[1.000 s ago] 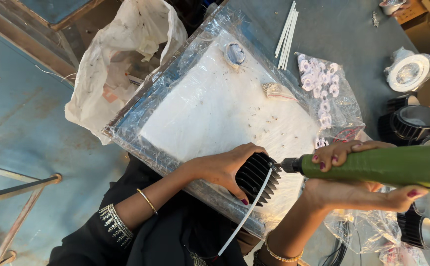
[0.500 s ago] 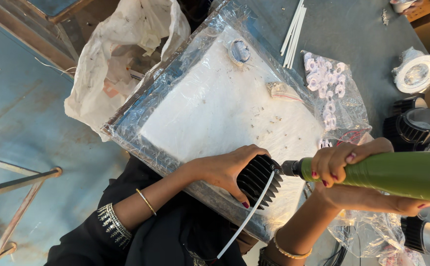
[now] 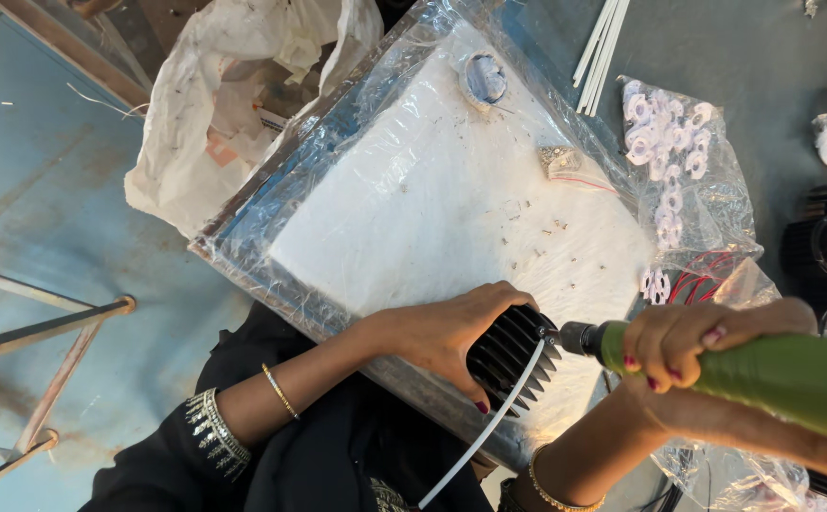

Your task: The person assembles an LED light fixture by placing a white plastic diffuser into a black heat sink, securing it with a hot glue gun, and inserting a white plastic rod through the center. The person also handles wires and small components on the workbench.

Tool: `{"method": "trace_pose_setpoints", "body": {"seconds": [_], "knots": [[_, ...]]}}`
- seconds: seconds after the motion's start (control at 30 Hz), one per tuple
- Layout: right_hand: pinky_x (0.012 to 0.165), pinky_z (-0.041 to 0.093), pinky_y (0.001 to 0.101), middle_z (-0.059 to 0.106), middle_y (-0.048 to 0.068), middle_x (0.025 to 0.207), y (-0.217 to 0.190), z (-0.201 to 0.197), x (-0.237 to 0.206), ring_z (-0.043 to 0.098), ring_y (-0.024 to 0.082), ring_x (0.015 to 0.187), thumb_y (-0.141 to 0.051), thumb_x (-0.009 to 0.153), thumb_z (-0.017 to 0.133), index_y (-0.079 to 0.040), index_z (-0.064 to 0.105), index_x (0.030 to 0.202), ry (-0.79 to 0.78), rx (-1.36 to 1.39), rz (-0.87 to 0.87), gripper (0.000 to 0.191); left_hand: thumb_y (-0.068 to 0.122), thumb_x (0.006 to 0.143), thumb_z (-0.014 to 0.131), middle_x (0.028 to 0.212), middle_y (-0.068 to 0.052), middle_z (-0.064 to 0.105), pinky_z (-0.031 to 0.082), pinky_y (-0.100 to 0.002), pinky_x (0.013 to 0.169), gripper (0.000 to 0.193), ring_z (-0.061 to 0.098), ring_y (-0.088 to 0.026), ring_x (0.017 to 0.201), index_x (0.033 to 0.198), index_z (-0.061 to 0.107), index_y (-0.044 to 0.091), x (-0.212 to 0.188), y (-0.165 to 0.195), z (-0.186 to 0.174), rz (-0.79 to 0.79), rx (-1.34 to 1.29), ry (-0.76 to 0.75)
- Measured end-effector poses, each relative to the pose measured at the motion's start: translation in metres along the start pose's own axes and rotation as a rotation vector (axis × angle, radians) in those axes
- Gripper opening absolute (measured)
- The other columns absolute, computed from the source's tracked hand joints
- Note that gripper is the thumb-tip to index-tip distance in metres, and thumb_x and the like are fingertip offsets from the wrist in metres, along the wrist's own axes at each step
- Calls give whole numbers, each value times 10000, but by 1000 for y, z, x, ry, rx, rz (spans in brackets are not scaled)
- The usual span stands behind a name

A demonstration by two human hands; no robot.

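**Finned Housing and Powered Driver: Position and Condition**

The black finned housing (image 3: 513,358) lies on its side at lower centre of the frame, at the near edge of a plastic-wrapped white board. A white tube (image 3: 485,431) runs diagonally across its fins toward the lower centre. The green driver (image 3: 764,379) lies nearly horizontal at lower right, its dark tip touching the housing's right side.
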State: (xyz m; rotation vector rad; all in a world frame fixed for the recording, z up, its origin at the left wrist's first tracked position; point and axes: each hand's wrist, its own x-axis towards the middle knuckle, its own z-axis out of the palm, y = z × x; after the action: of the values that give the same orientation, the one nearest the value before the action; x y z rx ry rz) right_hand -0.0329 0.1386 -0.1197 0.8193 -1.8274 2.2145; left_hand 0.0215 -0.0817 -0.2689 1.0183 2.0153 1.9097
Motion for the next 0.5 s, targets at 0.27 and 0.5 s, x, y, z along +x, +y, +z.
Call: {"method": "trace_pose_setpoints", "body": {"seconds": [0.27, 0.5], "knots": [[405, 310, 333, 315, 96, 588, -28, 67, 0, 338, 201, 430, -896, 881, 352, 2, 373, 868, 221, -261, -90, 899, 664, 612, 863, 1565, -226, 350, 361, -510, 1209, 1345, 335, -397, 1502, 1587, 212, 7, -3, 2, 2, -14, 21, -21], [440, 376, 337, 291, 74, 536, -21, 64, 2, 339, 205, 402, -905, 932, 287, -37, 334, 754, 271, -478, -178, 887, 647, 602, 863, 1559, -221, 351, 356, -512, 1211, 1340, 345, -394, 1494, 1584, 204, 17, -4, 3, 3, -49, 17, -31]]}}
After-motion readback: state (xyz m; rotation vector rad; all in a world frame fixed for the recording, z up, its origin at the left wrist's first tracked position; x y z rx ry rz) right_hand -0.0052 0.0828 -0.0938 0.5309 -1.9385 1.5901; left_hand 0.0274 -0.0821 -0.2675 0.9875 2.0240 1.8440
